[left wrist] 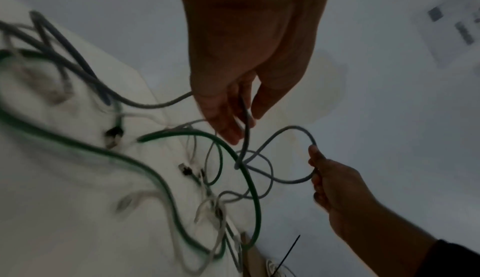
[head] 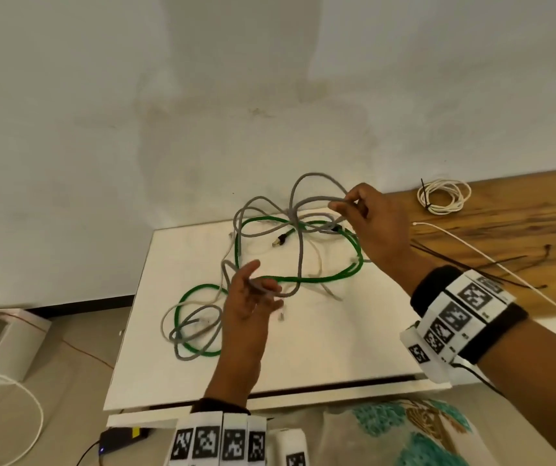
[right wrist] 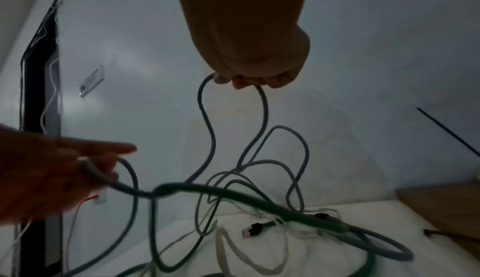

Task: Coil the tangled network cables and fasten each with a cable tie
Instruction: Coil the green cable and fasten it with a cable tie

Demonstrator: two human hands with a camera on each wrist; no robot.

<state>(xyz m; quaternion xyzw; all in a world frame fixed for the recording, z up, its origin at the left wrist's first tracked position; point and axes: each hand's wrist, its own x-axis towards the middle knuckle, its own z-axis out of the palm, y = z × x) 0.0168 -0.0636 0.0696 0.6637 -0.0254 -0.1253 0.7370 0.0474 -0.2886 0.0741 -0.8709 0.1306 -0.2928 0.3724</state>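
Right hand (head: 375, 227) pinches grey cable (head: 300, 250) up high; left hand (head: 249, 297), fingers loose, hooks it. Pull slow w/ both so green cable (head: 343, 274) slips out.

One green cable (head: 323, 280), one grey cable (head: 300, 257), one tied white coil (head: 444, 196), two hands

Bare white board (head: 337, 348) near edge gives free room; green cable (head: 343, 274) & grey cable (head: 300, 260) loops block the middle.

tangled grey, green and white network cables (head: 290, 260) lie mid-frame on the flat white board (head: 320, 348). at upper right, a coiled white cable (head: 443, 196) rests on the brown wooden surface (head: 522, 216), loose black cable ties (head: 491, 264) below it.
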